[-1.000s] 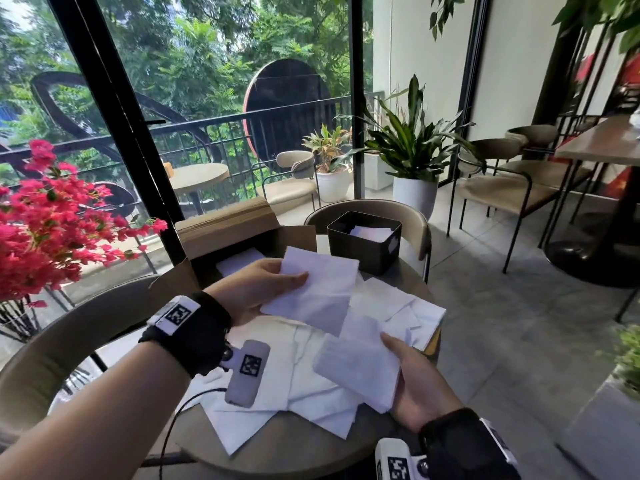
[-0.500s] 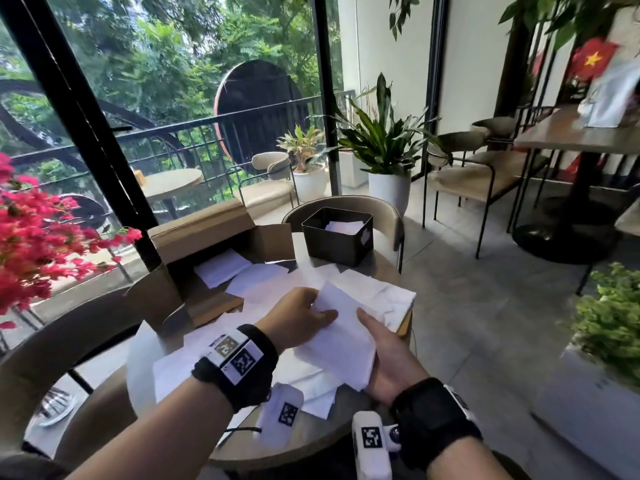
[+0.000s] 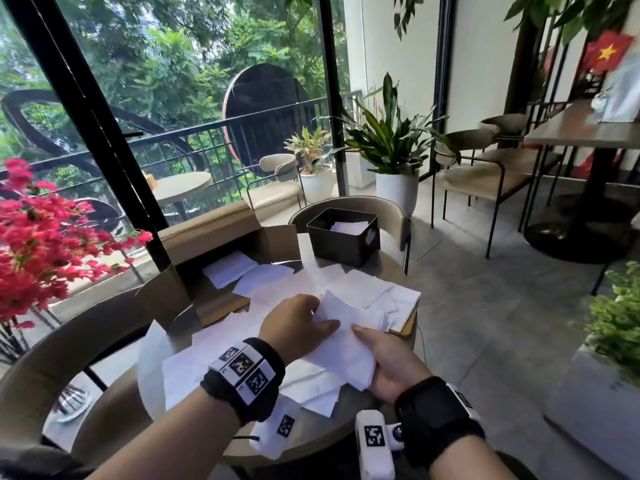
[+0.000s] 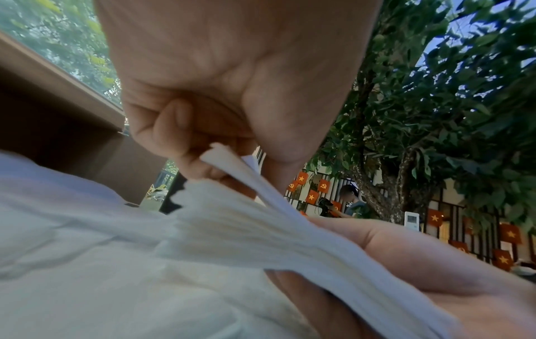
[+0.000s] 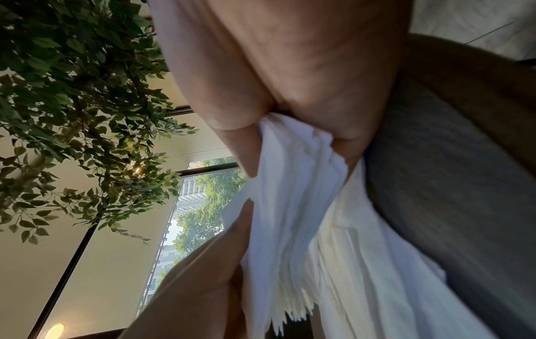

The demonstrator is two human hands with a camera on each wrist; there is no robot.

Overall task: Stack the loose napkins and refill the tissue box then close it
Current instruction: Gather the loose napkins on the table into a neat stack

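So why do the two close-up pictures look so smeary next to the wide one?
Head view: sharp, evenly daylit, straight frames bowed by the wide lens. Left wrist view: the napkin stack and left hand sit too close, soft and motion-blurred. Right wrist view: the right hand is backlit by the window.

There is one black tissue box [image 3: 343, 239] at 12 o'clock on one round table [image 3: 311, 434], and one open cardboard box [image 3: 221, 258] at 10 o'clock. Two hands hold one bundle of napkins [image 3: 341, 344]. The loose napkins [image 3: 367, 292] overlap too much to count.
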